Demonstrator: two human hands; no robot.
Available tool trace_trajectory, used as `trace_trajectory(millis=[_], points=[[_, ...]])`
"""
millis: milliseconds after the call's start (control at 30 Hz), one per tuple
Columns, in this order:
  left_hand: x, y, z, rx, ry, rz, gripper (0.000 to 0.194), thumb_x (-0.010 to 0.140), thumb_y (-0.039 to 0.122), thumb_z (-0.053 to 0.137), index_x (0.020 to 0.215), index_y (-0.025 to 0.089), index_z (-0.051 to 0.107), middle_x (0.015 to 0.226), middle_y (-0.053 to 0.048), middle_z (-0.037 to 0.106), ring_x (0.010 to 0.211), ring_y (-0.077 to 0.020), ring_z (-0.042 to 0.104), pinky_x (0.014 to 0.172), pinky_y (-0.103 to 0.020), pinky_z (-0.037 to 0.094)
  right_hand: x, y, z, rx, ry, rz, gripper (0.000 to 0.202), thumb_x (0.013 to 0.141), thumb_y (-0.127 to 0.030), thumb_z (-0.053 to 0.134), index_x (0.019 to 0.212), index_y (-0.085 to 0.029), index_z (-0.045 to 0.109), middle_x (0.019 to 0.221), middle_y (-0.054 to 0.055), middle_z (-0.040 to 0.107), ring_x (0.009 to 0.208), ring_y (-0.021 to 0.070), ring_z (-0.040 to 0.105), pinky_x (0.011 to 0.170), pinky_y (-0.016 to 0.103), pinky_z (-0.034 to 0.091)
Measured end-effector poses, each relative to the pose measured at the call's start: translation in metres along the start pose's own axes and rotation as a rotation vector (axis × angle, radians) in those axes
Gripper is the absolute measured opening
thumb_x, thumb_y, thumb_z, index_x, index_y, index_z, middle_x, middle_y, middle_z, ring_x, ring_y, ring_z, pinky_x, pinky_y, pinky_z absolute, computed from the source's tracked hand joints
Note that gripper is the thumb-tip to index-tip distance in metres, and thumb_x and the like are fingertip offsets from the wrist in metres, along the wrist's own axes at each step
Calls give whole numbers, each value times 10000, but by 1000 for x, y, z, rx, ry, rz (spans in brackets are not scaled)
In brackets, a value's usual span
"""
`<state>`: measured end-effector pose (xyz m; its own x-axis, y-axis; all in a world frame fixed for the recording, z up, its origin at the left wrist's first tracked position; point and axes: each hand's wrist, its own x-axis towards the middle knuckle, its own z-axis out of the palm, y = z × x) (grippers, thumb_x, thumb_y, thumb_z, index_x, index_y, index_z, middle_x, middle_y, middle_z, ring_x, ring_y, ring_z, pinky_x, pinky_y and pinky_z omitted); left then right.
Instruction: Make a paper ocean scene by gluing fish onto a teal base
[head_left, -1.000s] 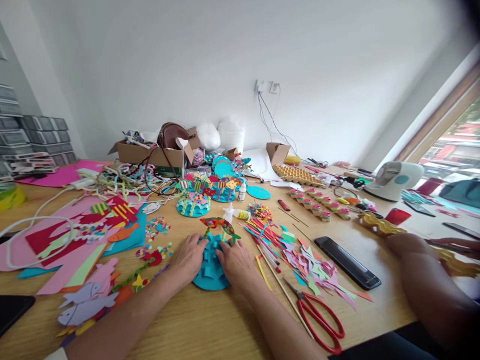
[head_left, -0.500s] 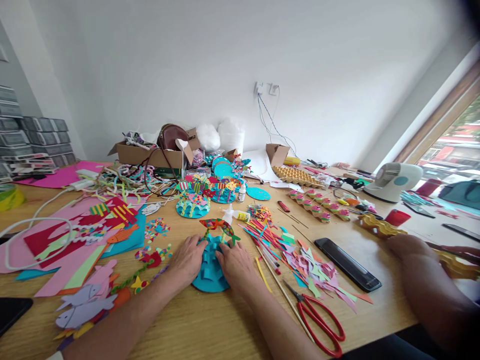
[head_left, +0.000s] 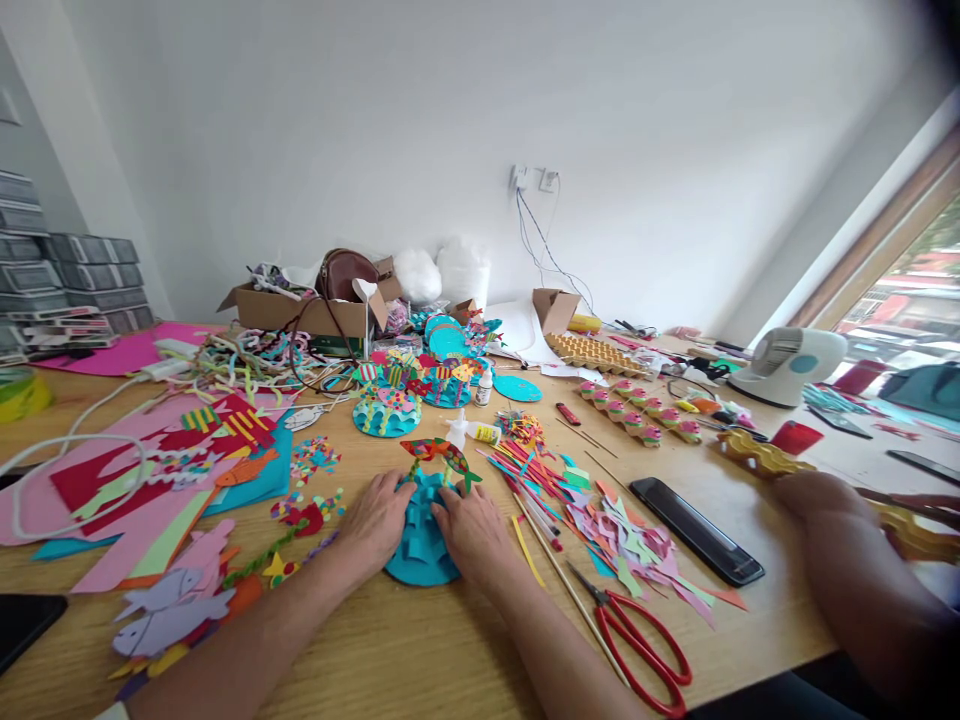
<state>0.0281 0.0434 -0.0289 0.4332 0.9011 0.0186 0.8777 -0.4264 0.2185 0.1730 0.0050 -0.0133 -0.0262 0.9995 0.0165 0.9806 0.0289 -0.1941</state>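
A blue craft base [head_left: 422,566], bumpy like egg carton on a round disc, sits on the table before me. Red and green paper fish [head_left: 457,462] stand above its far side on short twisted stems. My left hand [head_left: 379,522] grips the base from the left, its fingertips by one stem. From the right, my right hand [head_left: 476,530] holds it, fingers bent over the blue bumps near the other stem. Part of the base is hidden under my fingers. Just behind stand a white glue bottle [head_left: 457,430] and a similar finished-looking fish craft [head_left: 386,415].
Red-handled scissors [head_left: 641,640], a phone [head_left: 697,530] and paper scraps [head_left: 630,535] lie to my right. Another person's arm [head_left: 832,520] reaches in beside a yellow egg-carton strip [head_left: 761,452]. Coloured paper sheets [head_left: 97,480] and lilac paper fish [head_left: 172,620] are on the left.
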Motion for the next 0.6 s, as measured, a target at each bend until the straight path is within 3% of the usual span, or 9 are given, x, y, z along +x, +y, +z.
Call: trace_trajectory(millis=[600], points=[[-2, 2, -4, -4, -3, -13, 422, 870, 109, 317, 1216, 170, 550, 1316, -108, 477, 1230, -210, 407, 1022, -297, 298, 0, 0, 1, -11, -2, 5, 349, 921, -412, 350, 1066, -233, 611, 1126, 117, 586, 1086, 267, 503, 854, 377, 397]])
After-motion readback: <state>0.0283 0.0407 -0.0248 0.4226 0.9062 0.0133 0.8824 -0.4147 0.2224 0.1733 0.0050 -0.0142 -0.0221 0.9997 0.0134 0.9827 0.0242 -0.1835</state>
